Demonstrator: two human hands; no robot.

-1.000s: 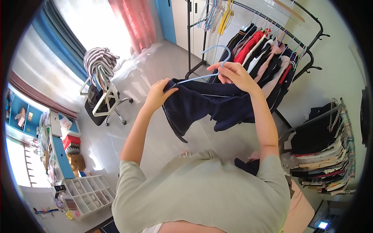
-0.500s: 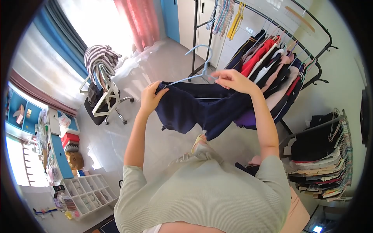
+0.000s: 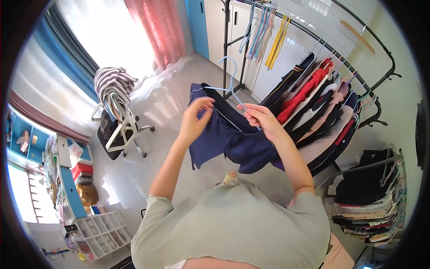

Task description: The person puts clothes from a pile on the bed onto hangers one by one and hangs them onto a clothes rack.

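A navy blue garment [image 3: 242, 150] hangs from a light blue hanger [image 3: 231, 85] in front of my body, its left end higher than its right. My right hand [image 3: 262, 119] is closed on the hanger's right arm, near the garment's upper edge. My left hand [image 3: 197, 119] is beside the garment's left part, with its fingers apart and slightly blurred. The hanger's hook points up, clear of the rack.
A black rack [image 3: 309, 33] at upper right holds clothes [image 3: 309, 98] and bare yellow hangers [image 3: 277, 42]. Folded-over clothes [image 3: 367, 197] hang at lower right. A chair [image 3: 121, 134] with a striped cloth [image 3: 112, 85] stands left.
My left hand has let go of the garment's left corner. The hanger has tilted down to the right, and my right hand has moved lower and closed on its arm.
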